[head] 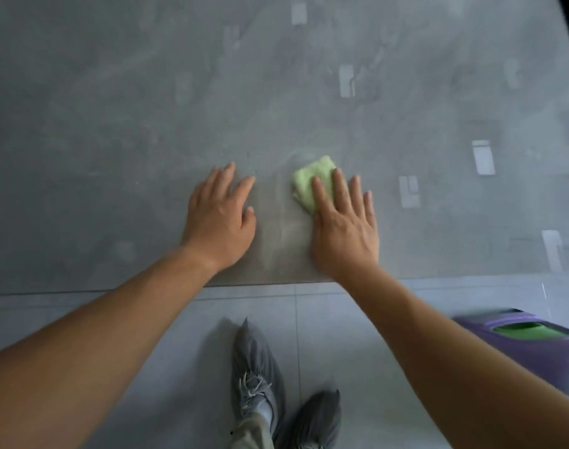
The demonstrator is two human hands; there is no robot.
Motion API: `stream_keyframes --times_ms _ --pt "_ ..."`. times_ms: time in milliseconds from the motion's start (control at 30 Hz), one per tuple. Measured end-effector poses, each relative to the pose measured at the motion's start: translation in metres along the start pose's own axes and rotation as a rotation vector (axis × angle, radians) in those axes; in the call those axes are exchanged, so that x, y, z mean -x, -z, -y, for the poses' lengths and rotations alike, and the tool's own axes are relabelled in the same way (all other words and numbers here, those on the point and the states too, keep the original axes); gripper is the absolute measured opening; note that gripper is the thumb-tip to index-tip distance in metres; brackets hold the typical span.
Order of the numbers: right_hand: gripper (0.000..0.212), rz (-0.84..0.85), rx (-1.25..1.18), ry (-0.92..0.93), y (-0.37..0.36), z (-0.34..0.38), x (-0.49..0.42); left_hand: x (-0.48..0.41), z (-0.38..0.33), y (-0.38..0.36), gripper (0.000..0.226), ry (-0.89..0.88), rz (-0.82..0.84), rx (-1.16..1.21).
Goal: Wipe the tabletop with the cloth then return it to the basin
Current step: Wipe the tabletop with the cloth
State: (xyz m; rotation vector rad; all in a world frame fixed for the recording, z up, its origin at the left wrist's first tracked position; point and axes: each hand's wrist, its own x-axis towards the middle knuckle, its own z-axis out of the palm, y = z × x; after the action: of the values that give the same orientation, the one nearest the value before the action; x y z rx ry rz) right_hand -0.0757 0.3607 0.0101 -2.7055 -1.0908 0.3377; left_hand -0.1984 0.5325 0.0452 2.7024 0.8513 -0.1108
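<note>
Cloth (310, 178), folded small, lies on the grey tabletop (147, 108) near its front edge, pinned under the spread, straight fingers of the right hand (344, 228), apparently for wiping pressure. At its 9 o'clock the left hand (220, 218) rests flat, fingers spread, seemingly bracing. The purple basin (503, 325) sits at 4 o'clock.
</note>
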Motion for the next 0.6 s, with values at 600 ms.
stream_keyframes --times_ms 600 --pt "0.061 -0.048 0.038 -0.055 0.029 -0.008 -0.123 -0.105 0.03 0.0 0.081 -0.021 0.126 -0.166"
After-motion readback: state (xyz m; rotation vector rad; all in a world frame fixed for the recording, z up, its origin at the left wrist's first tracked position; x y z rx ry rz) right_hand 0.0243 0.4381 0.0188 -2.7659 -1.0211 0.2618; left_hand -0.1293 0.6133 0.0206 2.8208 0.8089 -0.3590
